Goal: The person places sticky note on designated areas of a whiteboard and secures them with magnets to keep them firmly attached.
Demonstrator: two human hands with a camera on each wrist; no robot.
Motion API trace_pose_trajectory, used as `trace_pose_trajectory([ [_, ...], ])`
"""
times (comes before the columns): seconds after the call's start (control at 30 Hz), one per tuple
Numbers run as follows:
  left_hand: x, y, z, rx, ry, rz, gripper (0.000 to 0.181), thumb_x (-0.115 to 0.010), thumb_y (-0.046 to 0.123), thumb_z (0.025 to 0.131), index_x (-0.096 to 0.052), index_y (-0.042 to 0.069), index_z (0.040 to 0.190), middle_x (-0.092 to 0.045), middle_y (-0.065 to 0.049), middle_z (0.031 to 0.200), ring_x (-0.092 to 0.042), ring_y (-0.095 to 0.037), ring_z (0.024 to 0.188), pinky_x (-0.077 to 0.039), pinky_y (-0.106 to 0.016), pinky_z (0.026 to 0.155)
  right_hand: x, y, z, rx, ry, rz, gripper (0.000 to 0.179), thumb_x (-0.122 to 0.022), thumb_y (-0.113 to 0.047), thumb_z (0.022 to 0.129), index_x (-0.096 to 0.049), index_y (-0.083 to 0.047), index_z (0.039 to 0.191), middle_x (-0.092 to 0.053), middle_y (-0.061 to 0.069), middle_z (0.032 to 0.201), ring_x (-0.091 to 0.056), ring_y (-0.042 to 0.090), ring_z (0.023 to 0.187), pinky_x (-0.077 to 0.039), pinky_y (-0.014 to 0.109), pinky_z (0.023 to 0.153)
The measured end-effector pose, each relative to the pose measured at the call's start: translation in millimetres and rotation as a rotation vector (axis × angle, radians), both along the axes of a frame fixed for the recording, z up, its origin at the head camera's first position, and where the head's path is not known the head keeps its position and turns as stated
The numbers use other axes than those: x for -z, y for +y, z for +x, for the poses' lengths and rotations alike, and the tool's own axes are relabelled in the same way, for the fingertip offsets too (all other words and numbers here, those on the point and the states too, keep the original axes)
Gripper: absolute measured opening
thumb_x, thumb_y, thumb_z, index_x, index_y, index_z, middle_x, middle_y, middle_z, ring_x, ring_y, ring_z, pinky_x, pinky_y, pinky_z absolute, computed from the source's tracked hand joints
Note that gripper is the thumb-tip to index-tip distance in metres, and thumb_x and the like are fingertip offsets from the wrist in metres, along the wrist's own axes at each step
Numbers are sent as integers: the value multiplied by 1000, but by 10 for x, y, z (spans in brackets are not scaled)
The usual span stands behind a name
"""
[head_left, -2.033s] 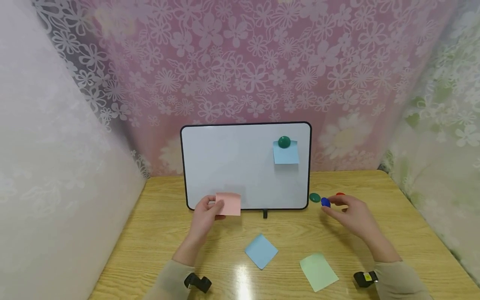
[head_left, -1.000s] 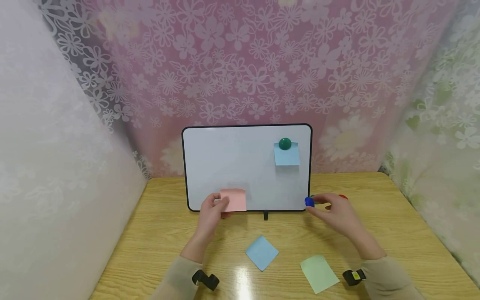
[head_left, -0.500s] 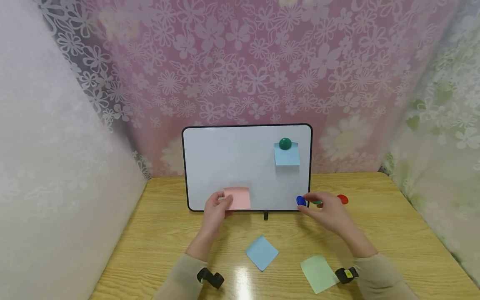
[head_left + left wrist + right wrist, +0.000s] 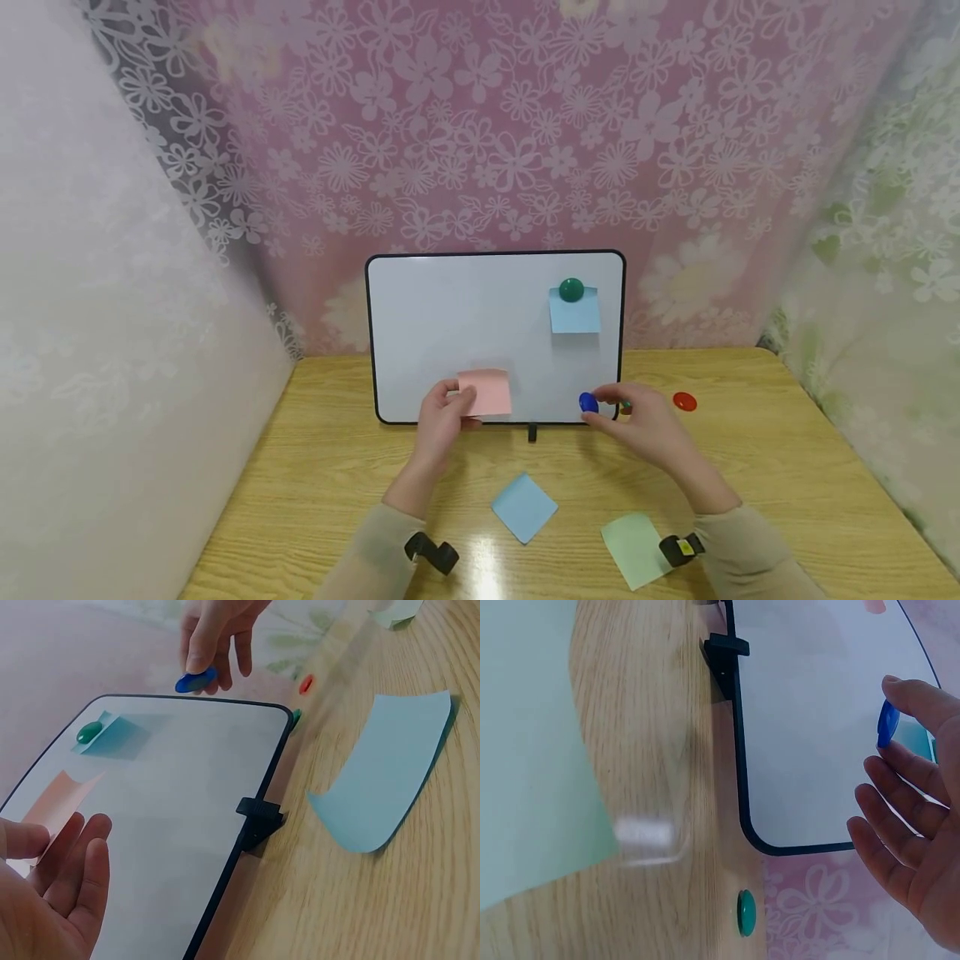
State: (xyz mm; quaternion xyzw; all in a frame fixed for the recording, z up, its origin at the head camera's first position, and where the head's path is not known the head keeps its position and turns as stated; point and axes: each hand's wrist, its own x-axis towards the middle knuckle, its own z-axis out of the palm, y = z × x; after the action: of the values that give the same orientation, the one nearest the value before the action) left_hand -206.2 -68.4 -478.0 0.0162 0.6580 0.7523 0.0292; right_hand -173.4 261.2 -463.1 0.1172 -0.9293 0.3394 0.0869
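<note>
My left hand (image 4: 441, 421) pinches a pink sticky note (image 4: 487, 392) by its left edge, in front of the lower middle of a whiteboard (image 4: 442, 317). Between the thumb and index finger of my right hand (image 4: 637, 421) is a round blue magnet (image 4: 588, 402), near the board's lower right corner. The right wrist view shows the blue magnet (image 4: 888, 723) edge-on, with the other fingers spread loosely below. Higher up on the board, a green magnet (image 4: 572, 290) sits over the top of a light blue sticky note (image 4: 574, 313).
A blue sticky note (image 4: 524, 508) and a pale green one (image 4: 634, 550) lie on the wooden table (image 4: 300, 500). Right of the board are a red magnet (image 4: 685, 402) and another green magnet (image 4: 746, 913). A black stand foot (image 4: 532, 432) juts out under the board.
My right hand has carried the blue magnet leftward, from beside the board to in front of it. My left hand has moved the pink note right and slightly up.
</note>
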Motion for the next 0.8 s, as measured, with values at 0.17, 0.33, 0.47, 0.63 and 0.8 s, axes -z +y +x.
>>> trace_pose_trajectory([
  [0.17, -13, 32, -10, 3, 12, 4, 27, -63, 17, 109, -60, -4, 125, -76, -15, 99, -73, -31, 83, -63, -48, 81, -21, -43, -10, -12, 16, 0, 44, -84, -42, 95, -76, -10, 124, -76, 7, 118, -67, 36, 111, -58, 56, 92],
  [0.33, -39, 61, -24, 3, 3, 15, 28, -64, 17, 109, -60, -4, 126, -75, -14, 99, -74, -31, 85, -63, -49, 83, -68, -87, -35, -19, 25, 8, 44, -84, -42, 95, -76, -9, 123, -76, 8, 119, -67, 35, 111, -58, 55, 90],
  [0.47, -77, 84, -43, -5, -5, 15, 28, -64, 19, 109, -60, -2, 127, -75, -14, 100, -74, -35, 88, -63, -42, 80, -135, -139, -66, -20, 34, 19, 43, -85, -40, 94, -76, -9, 122, -76, 7, 118, -67, 33, 112, -59, 52, 90],
  [0.63, -118, 98, -70, -17, -3, -8, 28, -65, 20, 108, -61, -1, 126, -76, -13, 99, -74, -40, 90, -63, -34, 76, -215, -217, -92, -33, 28, 33, 43, -86, -40, 93, -77, -9, 121, -76, 6, 117, -67, 31, 112, -60, 51, 91],
  [0.8, -126, 100, -98, -29, -2, -31, 28, -65, 21, 109, -61, 0, 126, -77, -15, 100, -75, -40, 92, -63, -38, 77, -248, -308, -119, -64, 35, 62, 42, -87, -40, 92, -77, -8, 118, -76, 7, 115, -68, 33, 109, -61, 52, 89],
])
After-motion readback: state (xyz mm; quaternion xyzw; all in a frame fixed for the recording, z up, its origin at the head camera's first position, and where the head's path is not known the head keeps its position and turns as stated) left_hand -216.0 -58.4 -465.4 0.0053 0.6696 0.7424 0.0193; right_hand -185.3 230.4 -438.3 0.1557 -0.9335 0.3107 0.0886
